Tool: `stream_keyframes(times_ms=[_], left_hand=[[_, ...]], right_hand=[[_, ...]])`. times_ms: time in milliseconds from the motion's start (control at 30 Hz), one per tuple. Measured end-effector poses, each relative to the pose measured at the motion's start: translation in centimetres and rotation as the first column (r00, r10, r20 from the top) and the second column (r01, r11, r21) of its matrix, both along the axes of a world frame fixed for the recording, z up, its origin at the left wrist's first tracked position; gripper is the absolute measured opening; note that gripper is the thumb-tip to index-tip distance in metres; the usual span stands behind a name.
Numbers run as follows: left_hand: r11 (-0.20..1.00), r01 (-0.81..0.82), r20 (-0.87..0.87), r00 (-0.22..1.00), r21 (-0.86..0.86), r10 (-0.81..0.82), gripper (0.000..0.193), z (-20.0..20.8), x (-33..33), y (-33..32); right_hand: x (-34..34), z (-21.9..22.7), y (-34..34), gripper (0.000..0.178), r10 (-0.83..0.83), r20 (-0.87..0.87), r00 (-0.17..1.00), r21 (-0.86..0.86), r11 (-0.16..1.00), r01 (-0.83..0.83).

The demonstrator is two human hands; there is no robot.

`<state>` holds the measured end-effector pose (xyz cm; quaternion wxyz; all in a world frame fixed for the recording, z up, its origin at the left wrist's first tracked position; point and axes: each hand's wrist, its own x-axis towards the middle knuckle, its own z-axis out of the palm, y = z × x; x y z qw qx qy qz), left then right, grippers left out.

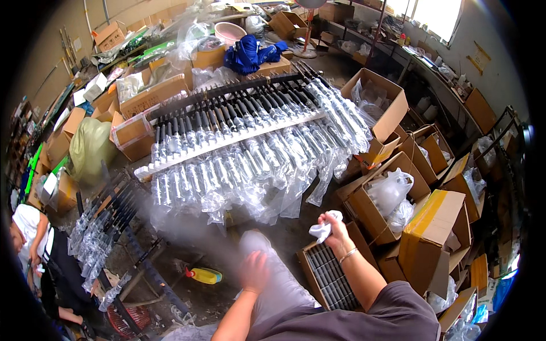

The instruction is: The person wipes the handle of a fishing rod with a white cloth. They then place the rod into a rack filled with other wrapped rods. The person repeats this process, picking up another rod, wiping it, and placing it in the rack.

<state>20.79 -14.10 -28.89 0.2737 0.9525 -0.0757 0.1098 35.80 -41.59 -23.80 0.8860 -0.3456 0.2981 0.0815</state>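
Note:
My right hand (336,234) is closed around a crumpled white cloth (326,226), held above an open carton (307,262) of grey, tube-like pieces in rows. Motion smears my left hand (254,271), which is over my light-coloured trouser leg (278,278); its fingers are not clear. Ahead of both hands lies a wide row of dark rods (244,108) with clear plastic sleeves (250,162) over their near ends. A white notched strip (227,145) runs crosswise beneath them. Neither hand touches the rods.
Open cardboard boxes (435,227) crowd the right, one holding white plastic bags (389,187). At lower left, more sleeved rods (105,227) lean on a stand, near a yellow spray bottle (205,275) on the floor. Another person (34,238) is at far left. Blue cloth (244,54) lies beyond the rods.

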Motion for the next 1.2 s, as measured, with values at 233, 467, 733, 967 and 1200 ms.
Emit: stream_keyframes(times_ms=[233, 467, 733, 967, 1200], left_hand=[[1.0, 0.01, 0.004, 1.0, 0.013, -0.01, 0.048, 0.5, -0.5, -0.2], [0.998, 0.057, -0.078, 0.995, 0.032, -0.055, 0.048, 1.9, -0.9, 1.0], [0.992, 0.115, -0.197, 0.973, -0.049, -0.122, 0.05, 0.9, -1.8, 3.9], [0.99, 0.077, -0.228, 0.968, -0.118, -0.103, 0.05, 2.3, -3.1, 2.7], [0.978, -0.054, -0.459, 0.887, -0.203, -0.047, 0.043, 3.9, -10.2, 8.4]], right_hand=[[-4.1, 0.4, 4.2, 0.007, 0.087, -0.113, 0.99, 0.016, 0.996, -0.086], [-6.0, 0.8, 6.8, 0.009, 0.127, -0.117, 0.985, 0.012, 0.992, -0.126], [-8.8, -0.3, 10.1, 0.012, 0.243, -0.102, 0.965, 0.237, 0.948, -0.213], [-8.7, 0.1, 11.1, 0.01, 0.305, -0.055, 0.951, 0.185, 0.939, -0.29], [-7.2, 2.5, 9.2, 0.007, 0.194, -0.051, 0.98, 0.227, 0.958, -0.178]])
